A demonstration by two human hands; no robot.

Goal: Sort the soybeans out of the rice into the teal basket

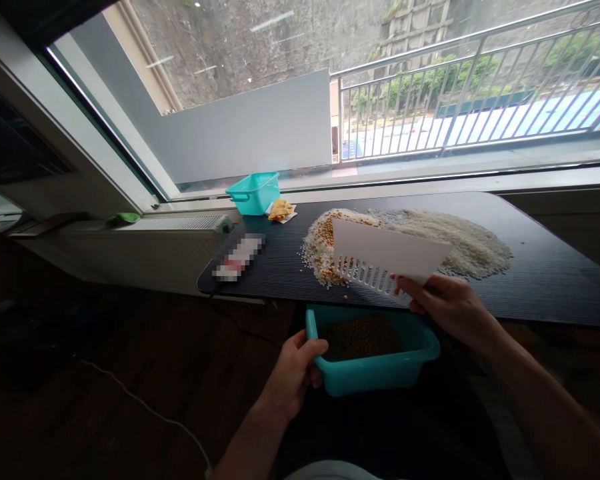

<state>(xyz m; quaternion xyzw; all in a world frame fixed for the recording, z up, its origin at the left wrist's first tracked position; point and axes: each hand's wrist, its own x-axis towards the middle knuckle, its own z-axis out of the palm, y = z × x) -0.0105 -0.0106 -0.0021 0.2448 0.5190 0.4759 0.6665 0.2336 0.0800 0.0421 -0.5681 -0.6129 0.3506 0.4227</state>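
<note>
My left hand [300, 363] is closed around the left rim of a turquoise plastic bin [375, 379], held just below the table's front edge. Brown grains or beans [365, 337] cover its bottom, in shadow. My right hand [437, 300] pinches a white slotted scoop [387, 250] by its right end. The scoop is tilted above the table, its row of slots along the lower edge. Behind it lies a pile of white rice mixed with yellow-orange kernels [323, 250]. A larger pile of plain white rice [473, 243] spreads to the right, partly hidden by the scoop.
A second turquoise bin [255, 195] stands at the back left of the dark table [540, 267], beside a crumpled yellowish item [281, 210]. A blurred-out phone-like object [240, 259] lies at the left end. Behind are a window and a radiator [180, 224]; a white cable [145, 407] crosses the floor.
</note>
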